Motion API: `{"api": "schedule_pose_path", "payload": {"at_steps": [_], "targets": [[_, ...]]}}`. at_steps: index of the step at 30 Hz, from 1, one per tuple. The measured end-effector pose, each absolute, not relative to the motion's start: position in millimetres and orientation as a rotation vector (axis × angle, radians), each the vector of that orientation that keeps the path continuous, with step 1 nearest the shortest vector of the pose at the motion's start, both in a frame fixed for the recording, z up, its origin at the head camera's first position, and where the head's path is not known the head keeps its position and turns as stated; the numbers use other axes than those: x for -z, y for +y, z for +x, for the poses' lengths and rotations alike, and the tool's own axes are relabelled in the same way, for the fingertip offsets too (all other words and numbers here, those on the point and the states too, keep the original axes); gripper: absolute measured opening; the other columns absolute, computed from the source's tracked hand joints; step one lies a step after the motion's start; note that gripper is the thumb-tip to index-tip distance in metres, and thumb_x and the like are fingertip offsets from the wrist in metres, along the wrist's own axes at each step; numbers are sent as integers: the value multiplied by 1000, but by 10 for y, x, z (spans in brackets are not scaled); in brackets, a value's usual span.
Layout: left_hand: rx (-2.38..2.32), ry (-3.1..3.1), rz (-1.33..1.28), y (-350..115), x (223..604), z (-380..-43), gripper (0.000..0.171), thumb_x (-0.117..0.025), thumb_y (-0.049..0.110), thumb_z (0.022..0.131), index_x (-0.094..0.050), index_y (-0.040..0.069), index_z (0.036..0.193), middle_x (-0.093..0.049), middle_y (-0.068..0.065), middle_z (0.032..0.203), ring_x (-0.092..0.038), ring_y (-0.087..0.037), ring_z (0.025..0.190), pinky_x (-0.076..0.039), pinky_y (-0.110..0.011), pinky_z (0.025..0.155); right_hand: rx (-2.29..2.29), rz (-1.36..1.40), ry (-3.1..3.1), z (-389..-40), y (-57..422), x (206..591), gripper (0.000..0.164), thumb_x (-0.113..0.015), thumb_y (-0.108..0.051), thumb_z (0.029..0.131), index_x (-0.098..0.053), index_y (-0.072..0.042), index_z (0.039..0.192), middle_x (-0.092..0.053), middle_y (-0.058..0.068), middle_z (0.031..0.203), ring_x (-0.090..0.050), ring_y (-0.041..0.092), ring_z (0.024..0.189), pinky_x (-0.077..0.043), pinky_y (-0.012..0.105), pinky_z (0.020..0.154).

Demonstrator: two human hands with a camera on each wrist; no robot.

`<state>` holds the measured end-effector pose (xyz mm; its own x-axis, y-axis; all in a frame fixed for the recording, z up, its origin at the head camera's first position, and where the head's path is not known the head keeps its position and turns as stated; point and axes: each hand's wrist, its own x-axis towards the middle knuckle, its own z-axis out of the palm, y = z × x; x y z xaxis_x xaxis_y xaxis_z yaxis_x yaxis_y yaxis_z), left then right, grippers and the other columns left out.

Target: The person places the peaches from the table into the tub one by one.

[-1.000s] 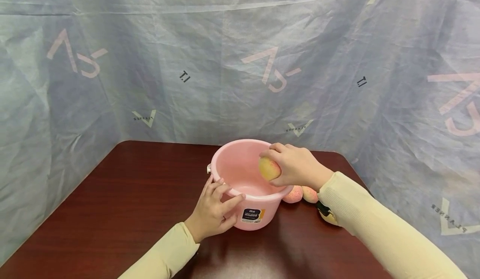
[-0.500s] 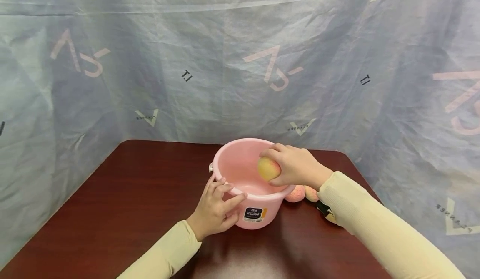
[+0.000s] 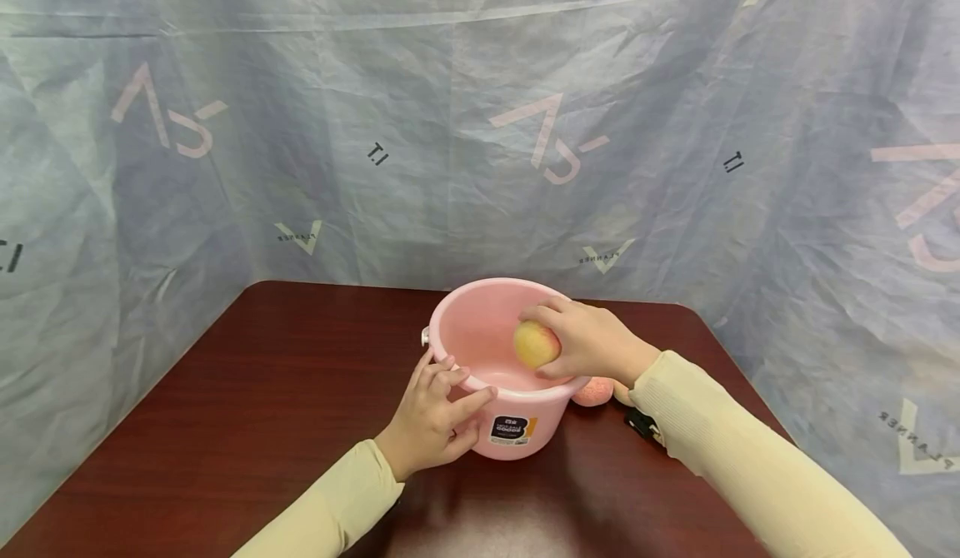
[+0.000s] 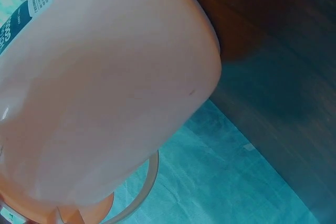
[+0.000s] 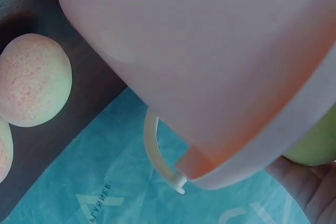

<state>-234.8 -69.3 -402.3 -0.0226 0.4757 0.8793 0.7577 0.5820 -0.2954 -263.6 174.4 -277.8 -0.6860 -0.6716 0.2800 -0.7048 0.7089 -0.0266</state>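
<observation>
In the head view a pink bucket (image 3: 517, 420) with a dark label stands tilted toward the head camera on the table. My left hand (image 3: 431, 425) rests on its near left rim, fingers spread, thumb lower against the outer wall. My right hand (image 3: 588, 337) reaches over the right rim and grips a yellow-red peach (image 3: 536, 344) inside the bucket's mouth. The peach shows above the bucket's floor. In the right wrist view the peach (image 5: 315, 140) is partly hidden behind the rim, with some fingers (image 5: 299, 179) beneath it.
Right of the bucket lie pinkish peaches (image 5: 34, 80), partly hidden by the right arm in the head view. A dark object (image 3: 641, 422) shows below the right cuff. The bucket's pale handle (image 5: 155, 148) hangs at its side. Grey printed cloth (image 3: 450, 125) surrounds the dark red table (image 3: 300, 358).
The right hand with the peach has sunk very slightly into the bucket's mouth, and its wrist has shifted a little left. The left hand keeps its place on the rim.
</observation>
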Motion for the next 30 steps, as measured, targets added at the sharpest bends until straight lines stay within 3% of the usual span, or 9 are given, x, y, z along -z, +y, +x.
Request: {"api": "schedule_pose_path", "payload": {"at_steps": [30], "targets": [[299,-1696,-1030,-681,4041,-2328,31,-48,26,84,-63,19,110,-49,-14,104,-47,-35,99,-39,-61,88,-37,1135,-2700,-2665,1713,2838,57,-79,-32,64,-62,-17,116,-59,1,105,-57,14,79,-49,34,68]]}}
